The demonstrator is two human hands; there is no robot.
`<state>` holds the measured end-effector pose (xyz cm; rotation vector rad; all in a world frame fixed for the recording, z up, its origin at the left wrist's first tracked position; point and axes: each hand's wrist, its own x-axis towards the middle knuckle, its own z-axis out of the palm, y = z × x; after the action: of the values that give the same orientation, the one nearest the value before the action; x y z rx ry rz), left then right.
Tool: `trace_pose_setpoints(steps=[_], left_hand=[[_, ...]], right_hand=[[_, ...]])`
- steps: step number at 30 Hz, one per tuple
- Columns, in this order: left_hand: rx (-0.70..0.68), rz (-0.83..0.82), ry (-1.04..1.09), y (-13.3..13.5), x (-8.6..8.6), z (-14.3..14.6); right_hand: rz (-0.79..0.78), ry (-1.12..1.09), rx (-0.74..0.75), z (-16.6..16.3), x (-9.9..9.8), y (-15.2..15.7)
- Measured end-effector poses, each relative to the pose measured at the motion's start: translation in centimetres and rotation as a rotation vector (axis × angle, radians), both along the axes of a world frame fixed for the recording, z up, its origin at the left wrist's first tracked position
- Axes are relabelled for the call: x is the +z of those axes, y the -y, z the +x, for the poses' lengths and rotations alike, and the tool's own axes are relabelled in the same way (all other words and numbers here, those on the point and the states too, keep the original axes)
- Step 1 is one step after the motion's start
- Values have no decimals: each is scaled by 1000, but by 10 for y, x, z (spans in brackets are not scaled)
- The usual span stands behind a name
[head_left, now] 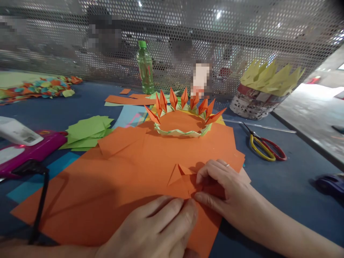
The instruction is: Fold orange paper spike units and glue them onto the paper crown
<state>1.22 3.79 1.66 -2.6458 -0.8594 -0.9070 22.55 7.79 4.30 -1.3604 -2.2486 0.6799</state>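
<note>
A small piece of folded orange paper (180,181) lies on large orange sheets (107,193), one folded point standing up at its far end. My left hand (158,229) presses down at its near edge, fingers together and fingertips partly hidden. With thumb and fingers bent around its right side, my right hand (220,182) grips the same paper. Beyond the hands stands a paper ring (182,133) of pale green folded pieces, with several pointed orange folds rising from its far and side parts.
Scissors (264,145) with yellow and red handles lie at right, near a basket (249,102) holding yellow folded paper. Green sheets (87,130), a magenta device (34,150) and its black cable (43,200) are at left. A green bottle (145,70) stands before the perforated metal screen (172,21).
</note>
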Motion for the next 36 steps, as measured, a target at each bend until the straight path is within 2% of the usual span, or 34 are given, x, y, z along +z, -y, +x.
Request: trace_pose_setpoints(steps=[4, 11, 23, 28, 36], left_hand=[[19, -2, 22, -1, -1, 1], [43, 14, 48, -1, -1, 2], [49, 3, -1, -2, -1, 2], [28, 26, 5, -1, 1, 2], [32, -27, 19, -1, -2, 2]], right_hand=[[-17, -15, -17, 0, -3, 0], [56, -8, 12, 3, -7, -3], [25, -7, -25, 1, -9, -1], [55, 12, -14, -1, -6, 0], [31, 12, -15, 1, -3, -1]])
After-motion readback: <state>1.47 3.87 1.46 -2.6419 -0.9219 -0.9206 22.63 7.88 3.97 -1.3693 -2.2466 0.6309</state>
